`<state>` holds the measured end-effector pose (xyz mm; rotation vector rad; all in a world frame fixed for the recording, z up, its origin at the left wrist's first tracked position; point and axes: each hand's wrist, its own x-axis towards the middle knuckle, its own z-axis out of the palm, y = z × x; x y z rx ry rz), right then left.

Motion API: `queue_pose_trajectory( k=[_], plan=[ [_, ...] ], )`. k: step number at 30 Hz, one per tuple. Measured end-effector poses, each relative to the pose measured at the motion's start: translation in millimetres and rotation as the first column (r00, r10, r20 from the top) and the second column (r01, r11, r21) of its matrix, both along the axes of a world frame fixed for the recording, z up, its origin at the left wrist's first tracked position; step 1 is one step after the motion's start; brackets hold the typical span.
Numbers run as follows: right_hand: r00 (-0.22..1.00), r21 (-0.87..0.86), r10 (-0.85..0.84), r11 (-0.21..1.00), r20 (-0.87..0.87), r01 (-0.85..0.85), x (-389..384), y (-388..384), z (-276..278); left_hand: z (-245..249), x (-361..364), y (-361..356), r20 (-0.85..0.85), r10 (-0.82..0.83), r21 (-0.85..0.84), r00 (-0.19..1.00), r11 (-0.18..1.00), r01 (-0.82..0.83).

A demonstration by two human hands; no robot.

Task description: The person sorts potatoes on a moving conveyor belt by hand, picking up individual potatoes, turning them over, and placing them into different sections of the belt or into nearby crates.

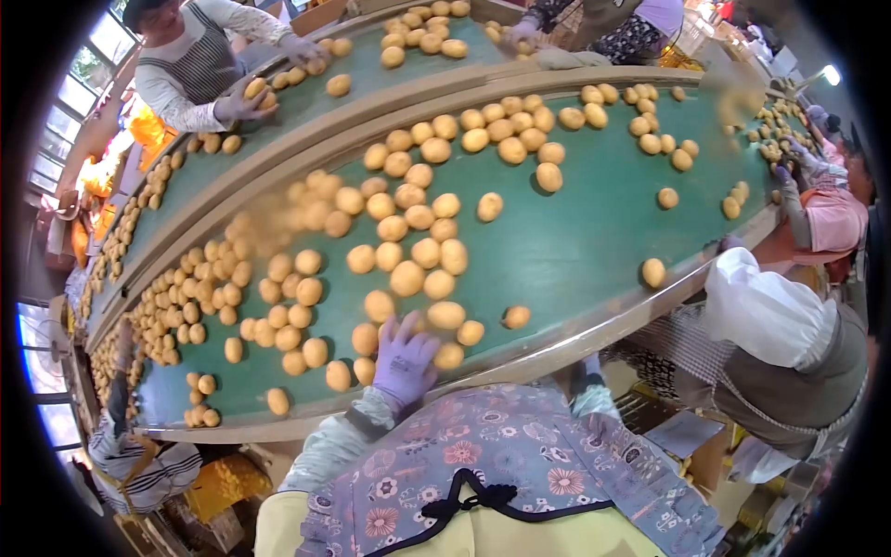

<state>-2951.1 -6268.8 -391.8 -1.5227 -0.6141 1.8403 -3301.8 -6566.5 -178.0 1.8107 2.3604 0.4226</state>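
Note:
My left hand (406,362), in a lilac glove, rests among the potatoes at the near side of the green conveyor belt (594,223). Its fingers are spread and point away from me. A potato (365,339) lies just left of the fingers, and another potato (449,356) is close on the right. I cannot see anything held in this hand. My right hand (591,365) is down below the belt's near edge, beside my flowered apron (464,455). Only a small part of it shows, with the fingers hidden.
Many potatoes (186,288) crowd the belt's left side. A curved divider (306,139) separates a second belt, where a co-worker (200,70) handles potatoes. Another co-worker (780,343) stands close on my right, beyond the belt's near rim (557,357). A cardboard box (710,455) is below.

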Motion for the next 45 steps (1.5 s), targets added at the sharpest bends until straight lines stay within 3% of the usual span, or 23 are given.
queue_pose_trajectory(
  k=[2,3,4,5,6,8,10,13,14,16,17,19,20,23,24,26,30,32,36,39,40,41,45],
  plan=[
    [0.986,0.045,0.126,0.990,0.111,-0.131,4,10,-23,-5,-20,-53,-0.027,0.095,0.168,0.995,0.982,-0.089],
    [0.959,0.037,0.217,0.973,0.181,-0.227,8,12,-20,-2,-35,-83,-0.088,0.147,-0.019,0.985,0.989,-0.149],
    [0.907,0.015,0.340,0.935,0.251,-0.354,12,12,-11,-23,-60,-122,-0.169,0.143,0.074,0.975,0.988,-0.132],
    [0.811,-0.028,0.497,0.857,0.310,-0.514,20,15,0,-6,-80,-141,-0.200,0.305,-0.433,0.931,0.825,-0.363],
    [0.645,-0.093,0.692,0.702,0.325,-0.706,28,19,13,-33,-100,-200,-0.203,0.396,0.054,0.896,0.918,-0.393],
    [0.224,-0.134,0.972,0.232,0.073,-0.964,48,22,40,-33,-131,-275,-0.366,0.533,0.107,0.763,0.838,-0.535],
    [0.068,-0.263,0.998,0.063,-0.011,-0.963,-27,-4,208,-54,-150,-330,-0.426,0.672,0.065,0.606,0.690,-0.721],
    [0.122,0.185,0.993,0.120,-0.003,-0.975,-117,-37,278,-12,-142,-259,-0.162,0.688,0.192,0.707,0.725,-0.661],
    [0.181,0.149,0.978,0.165,0.099,-0.975,-149,-50,283,15,-126,-210,-0.065,0.640,0.198,0.765,0.760,-0.619],
    [0.117,0.240,0.897,0.013,0.427,-0.971,-198,-84,272,20,-97,-153,0.156,0.412,0.255,0.898,0.861,-0.440],
    [0.034,0.306,0.771,-0.212,0.636,-0.928,-218,-104,251,14,-74,-135,0.273,0.274,0.295,0.922,0.888,-0.351],
    [-0.262,0.088,0.487,-0.585,0.833,-0.806,-253,-148,230,0,-48,-135,0.104,0.120,0.174,0.987,0.975,-0.137],
    [-0.263,0.091,0.489,-0.588,0.831,-0.804,-265,-161,224,-1,-55,-148,0.102,0.124,0.170,0.987,0.975,-0.141],
    [-0.171,0.288,0.985,-0.155,-0.032,-0.945,-283,-180,209,-21,-92,-215,0.306,0.409,0.102,0.860,0.884,-0.457],
    [-0.179,0.284,0.983,-0.164,-0.030,-0.945,-287,-180,214,-19,-110,-243,0.171,0.447,0.085,0.878,0.881,-0.465],
    [0.060,0.355,0.944,0.180,-0.324,-0.917,-293,-181,235,-47,-135,-307,-0.260,0.586,0.185,0.767,0.810,-0.556],
    [0.059,0.451,0.951,0.198,-0.304,-0.870,-304,-190,259,-39,-155,-307,-0.021,0.704,0.340,0.710,0.673,-0.657],
    [0.103,0.438,0.949,0.231,-0.298,-0.869,-311,-203,261,7,-141,-253,0.229,0.536,0.289,0.813,0.760,-0.582],
    [0.278,0.313,0.955,0.298,-0.108,-0.902,-314,-215,248,-9,-122,-225,0.128,0.089,0.103,0.988,0.989,-0.103],
    [0.501,0.227,0.854,0.464,0.141,-0.856,-299,-200,221,-52,-170,-309,0.150,0.396,0.170,0.906,0.892,-0.418],
    [0.549,0.208,0.792,0.509,0.267,-0.835,-295,-190,204,-29,-188,-340,0.108,0.583,-0.045,0.805,0.812,-0.582],
    [0.542,0.181,0.800,0.511,0.257,-0.840,-295,-186,207,-28,-204,-383,-0.163,0.612,0.103,0.774,0.791,-0.604],
    [0.486,0.160,0.838,0.459,0.250,-0.874,-345,-194,210,-39,-224,-511,-0.225,0.762,0.199,0.607,0.646,-0.737]
  ],
)
